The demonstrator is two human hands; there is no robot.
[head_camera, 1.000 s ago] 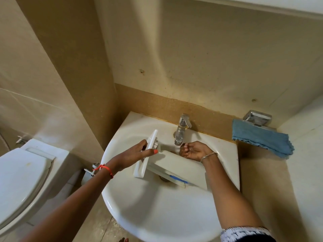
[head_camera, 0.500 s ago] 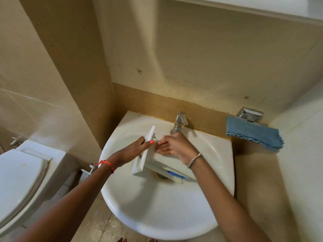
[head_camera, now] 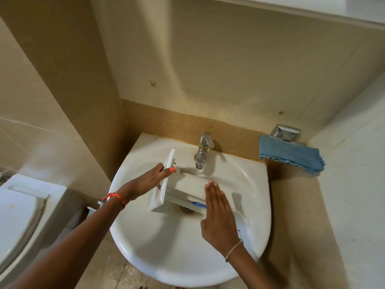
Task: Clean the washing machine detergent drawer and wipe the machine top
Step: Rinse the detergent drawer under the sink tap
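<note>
head view: left hand (head_camera: 145, 182) grips drawer (head_camera: 191, 184) under tap (head_camera: 203, 151), right hand (head_camera: 218, 217) flat on it, blue cloth (head_camera: 291, 155) nearby.

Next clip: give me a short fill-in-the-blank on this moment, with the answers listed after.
1. The detergent drawer is held in the white ____, just under the tap.
2. The left hand grips the drawer's front panel, while the right hand, fingers straight, grips ____.
3. The cloth on the ledge to the right is ____.
Missing words: sink; nothing; blue.
</note>
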